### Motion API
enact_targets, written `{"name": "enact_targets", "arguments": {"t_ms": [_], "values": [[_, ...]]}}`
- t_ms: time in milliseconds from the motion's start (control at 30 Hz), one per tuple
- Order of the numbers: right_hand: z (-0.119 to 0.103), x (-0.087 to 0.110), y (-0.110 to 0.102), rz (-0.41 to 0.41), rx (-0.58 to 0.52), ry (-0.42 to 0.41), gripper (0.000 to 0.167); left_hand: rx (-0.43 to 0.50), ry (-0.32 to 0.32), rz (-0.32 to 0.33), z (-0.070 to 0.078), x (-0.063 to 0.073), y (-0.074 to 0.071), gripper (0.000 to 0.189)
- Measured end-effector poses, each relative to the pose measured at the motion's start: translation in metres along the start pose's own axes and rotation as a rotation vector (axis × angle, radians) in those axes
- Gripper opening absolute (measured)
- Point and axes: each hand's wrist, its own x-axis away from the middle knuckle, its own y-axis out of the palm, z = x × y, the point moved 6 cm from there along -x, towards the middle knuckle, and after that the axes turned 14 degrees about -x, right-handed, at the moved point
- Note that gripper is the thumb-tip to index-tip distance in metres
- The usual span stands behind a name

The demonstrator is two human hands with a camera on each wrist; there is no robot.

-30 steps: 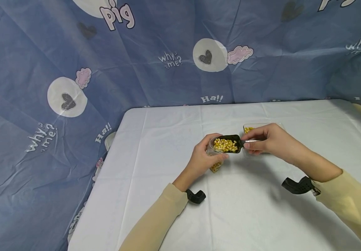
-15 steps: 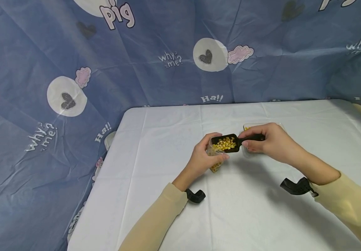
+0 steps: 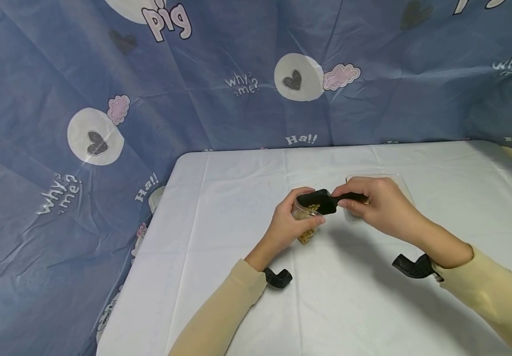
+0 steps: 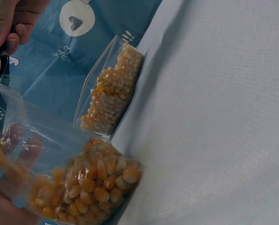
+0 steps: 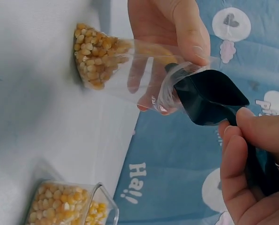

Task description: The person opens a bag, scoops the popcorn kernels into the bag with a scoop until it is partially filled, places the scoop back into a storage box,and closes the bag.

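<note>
My left hand [image 3: 286,221] holds a clear plastic bag [image 5: 109,75] upright near its mouth, fingers and thumb wrapped round its sides. Yellow corn kernels [image 4: 94,190] fill the bottom of the bag. With my right hand [image 3: 382,203] I grip the handle of a black scoop [image 5: 207,96]. The scoop is tipped down, its front end inside the bag's mouth. Kernels [image 3: 312,207] show at the scoop's lower edge in the head view, while the upper part of its bowl looks bare in the right wrist view.
A clear rectangular container [image 5: 59,202] partly filled with corn kernels stands behind my right hand, which hides much of it in the head view. Both stand on a white cloth-covered table [image 3: 238,198]. A blue printed curtain [image 3: 220,64] hangs behind.
My right hand has moved slightly left and tilted the scoop, which lay level and full of kernels, down into the bag. Its kernels have slid out. The left hand has stayed in place.
</note>
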Motion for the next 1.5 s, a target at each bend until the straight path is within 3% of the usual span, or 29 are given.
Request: {"name": "enact_targets", "arguments": {"t_ms": [333,467,633,933,1267,1500], "values": [[-0.014,-0.004,0.002,0.044,0.070,-0.176,0.029,-0.002,-0.008,0.027,0.005,0.000,-0.001,0.066],[-0.019,-0.006,0.002,0.057,0.068,-0.246,0.031,-0.038,-0.038,0.039,0.007,0.001,-0.004,0.072],[-0.018,-0.007,0.003,0.061,0.078,-0.274,0.032,-0.083,-0.082,0.024,0.004,0.000,-0.005,0.083],[-0.012,-0.004,-0.005,0.084,0.073,-0.258,0.034,-0.067,-0.096,0.006,-0.004,-0.003,-0.005,0.087],[-0.012,-0.005,-0.018,0.147,0.071,-0.215,0.034,-0.014,-0.024,0.044,-0.004,-0.005,-0.009,0.081],[-0.004,-0.002,-0.036,0.229,-0.011,-0.097,0.032,-0.007,0.015,0.086,-0.003,-0.005,-0.011,0.076]]}}
